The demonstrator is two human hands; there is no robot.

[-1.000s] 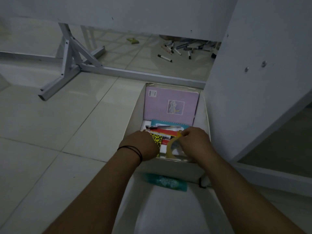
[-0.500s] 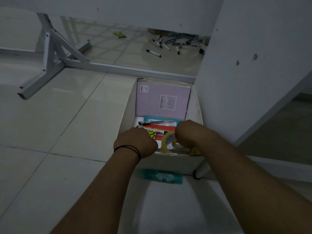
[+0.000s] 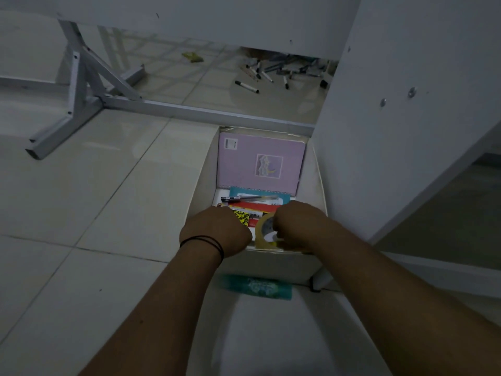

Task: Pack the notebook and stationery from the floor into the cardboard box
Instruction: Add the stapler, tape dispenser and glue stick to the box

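While both hands work inside the cardboard box | right hand grip curled on tape roll, 5 o'clock corner | left hand grip: cannot tell | roll: light, stiff, slick; hold by rim.

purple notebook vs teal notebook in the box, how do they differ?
Pose: the purple notebook stands propped against the far wall of the box; the teal notebook lies flat on the bottom.
Visibility: the purple notebook's cover shows whole; the teal notebook is mostly covered by a red pack, with a pen across it.
Cover: the purple one carries a small picture; the teal one's cover is hidden.
Both look spiral-bound.
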